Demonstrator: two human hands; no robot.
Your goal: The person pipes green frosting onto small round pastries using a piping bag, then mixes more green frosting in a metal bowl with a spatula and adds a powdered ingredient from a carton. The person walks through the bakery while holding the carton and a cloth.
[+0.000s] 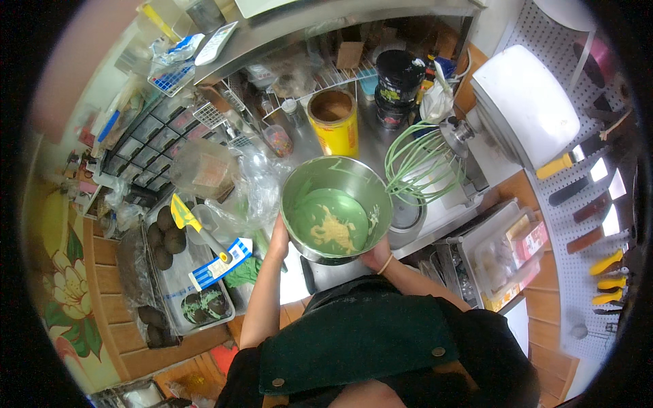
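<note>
Both hands hold a steel mixing bowl [291, 188] in front of the body. My left hand [279, 237] grips its left side and my right hand [377, 253] its lower right; their fingers are partly hidden by the bowl. Inside lies a smooth green mixture [311, 209] with a pale tan patch [334, 232] on top. Right of the bowl, a wire whisk [423, 163] coated in green hangs from a white stand mixer [525, 102]. To the left, a yellow-headed spatula [186, 214] lies across a blue-and-white packet [222, 265].
Behind the bowl stands a yellow canister [334, 130], with black tubs [398, 76] beside it. A metal tray [204, 326] with dark round pieces is at left, near clear plastic bags [260, 178]. Knives [586, 204] hang on a pegboard at right. A dark-handled tool [307, 275] lies near the counter's front edge.
</note>
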